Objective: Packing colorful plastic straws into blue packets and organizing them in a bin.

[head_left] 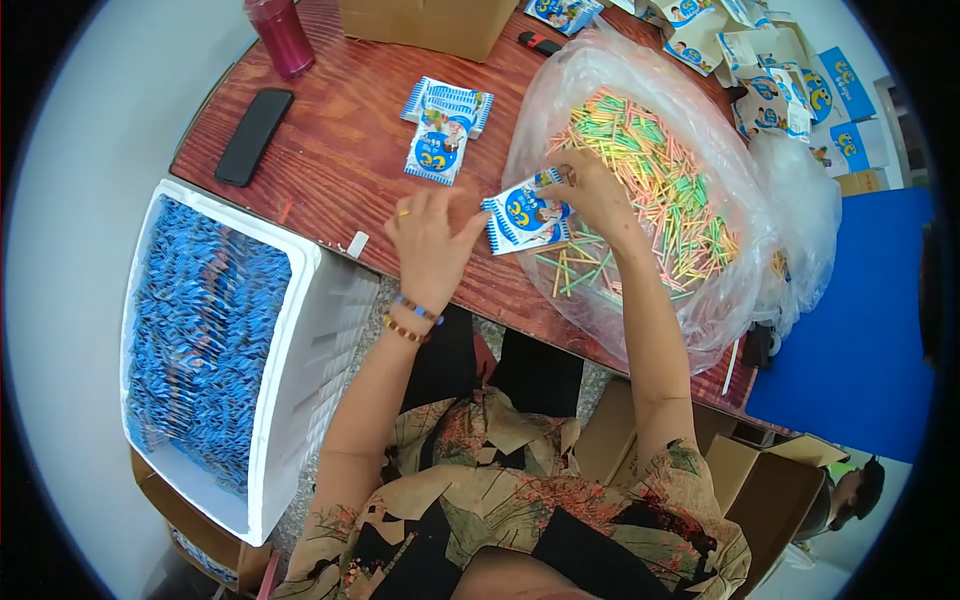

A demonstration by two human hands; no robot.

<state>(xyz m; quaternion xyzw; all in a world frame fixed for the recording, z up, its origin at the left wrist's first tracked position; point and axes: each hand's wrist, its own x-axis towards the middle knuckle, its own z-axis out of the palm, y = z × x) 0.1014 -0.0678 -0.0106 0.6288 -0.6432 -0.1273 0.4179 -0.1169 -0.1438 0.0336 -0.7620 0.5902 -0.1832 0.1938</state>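
Observation:
My right hand (598, 198) pinches the upper right corner of a small blue-and-white packet (522, 216) with a round blue print. Beside that packet's left edge is my left hand (432, 242), its fingers apart and somewhat blurred, with nothing visible in it. The left thumb comes close to the packet; whether it touches I cannot tell. Just beyond, similar packets (440, 140) lie overlapping on the red-brown table (340, 130). Under and beyond my right wrist, thin pink, green and yellow sticks (660, 170) fill a large clear plastic bag (735, 190) with its mouth spread wide.
On the left, a white foam box (282, 400) holds rows of blue packets. A black phone (255, 137), a red-filled cup (283, 45), a cardboard box (425, 25) and a red-black cutter (540, 43) rest on the table. Printed cartons (770, 90) crowd the far right. Another person (850, 495) shows lower right.

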